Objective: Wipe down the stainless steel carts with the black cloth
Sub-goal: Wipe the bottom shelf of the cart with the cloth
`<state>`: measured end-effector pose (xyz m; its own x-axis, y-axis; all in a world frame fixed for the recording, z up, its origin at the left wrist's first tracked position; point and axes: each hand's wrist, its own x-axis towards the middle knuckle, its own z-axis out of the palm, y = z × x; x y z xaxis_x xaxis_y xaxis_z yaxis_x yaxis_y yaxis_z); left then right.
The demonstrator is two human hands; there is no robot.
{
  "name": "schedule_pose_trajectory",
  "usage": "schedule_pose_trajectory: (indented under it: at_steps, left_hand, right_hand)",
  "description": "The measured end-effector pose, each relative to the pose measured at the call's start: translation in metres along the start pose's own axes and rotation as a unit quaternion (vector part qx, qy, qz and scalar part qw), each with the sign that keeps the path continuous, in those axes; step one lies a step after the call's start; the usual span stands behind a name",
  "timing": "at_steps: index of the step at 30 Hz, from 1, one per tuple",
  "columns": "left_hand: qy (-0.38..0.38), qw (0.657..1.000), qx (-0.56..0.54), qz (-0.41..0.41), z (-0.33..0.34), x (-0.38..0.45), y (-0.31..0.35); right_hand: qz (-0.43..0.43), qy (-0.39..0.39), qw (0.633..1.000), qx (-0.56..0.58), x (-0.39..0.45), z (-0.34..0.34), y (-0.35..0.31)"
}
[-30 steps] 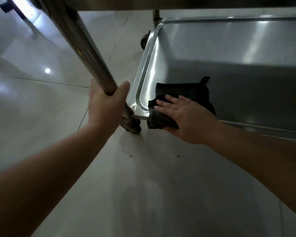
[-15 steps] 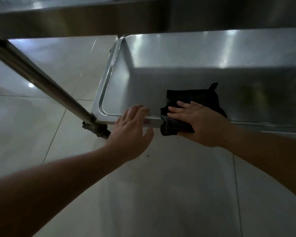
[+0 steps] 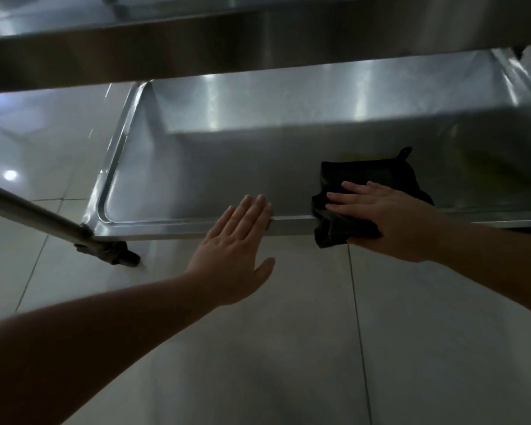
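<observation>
The stainless steel cart's bottom shelf [image 3: 215, 167] lies low in front of me, a shallow tray with a raised rim. A black cloth [image 3: 365, 176] with a small hanging loop is draped over the shelf's front rim. My right hand [image 3: 383, 216] presses flat on the cloth with straight fingers, covering its near half. My left hand [image 3: 233, 250] is flat too, its fingertips resting on the front rim to the left of the cloth.
The cart's upper shelf [image 3: 196, 47] overhangs the top of the view. A steel leg [image 3: 28, 214] slants down to the front-left corner, with a caster [image 3: 117, 256] below it. Glossy pale floor tiles [image 3: 288, 348] spread beneath and to the left.
My left hand let go of the steel leg and moved right onto the front rim. My right hand slid the cloth rightward along the rim. The view shifted right.
</observation>
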<state>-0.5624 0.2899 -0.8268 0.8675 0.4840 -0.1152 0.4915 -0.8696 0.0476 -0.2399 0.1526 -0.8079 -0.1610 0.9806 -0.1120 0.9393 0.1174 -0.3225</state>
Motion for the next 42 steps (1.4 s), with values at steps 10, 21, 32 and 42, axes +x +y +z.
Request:
schedule_pose_trajectory:
  at_steps: [10, 21, 32, 42]
  left_hand:
    - [0.022, 0.998, -0.005, 0.051, 0.0, 0.04, 0.065]
    - [0.05, 0.998, 0.012, 0.02, 0.002, 0.048, 0.084]
    - [0.055, 0.998, 0.014, 0.009, 0.007, 0.049, 0.082]
    - [0.048, 0.999, 0.023, 0.014, 0.006, 0.051, 0.082]
  right_hand:
    - [0.043, 0.005, 0.999, -0.009, -0.068, -0.017, 0.055]
    - [0.174, 0.018, 0.984, 0.019, -0.169, -0.031, 0.126]
    - [0.311, 0.064, 0.946, -0.059, -0.195, -0.021, 0.129]
    - [0.471, 0.063, 0.87, 0.129, -0.155, -0.055, 0.124]
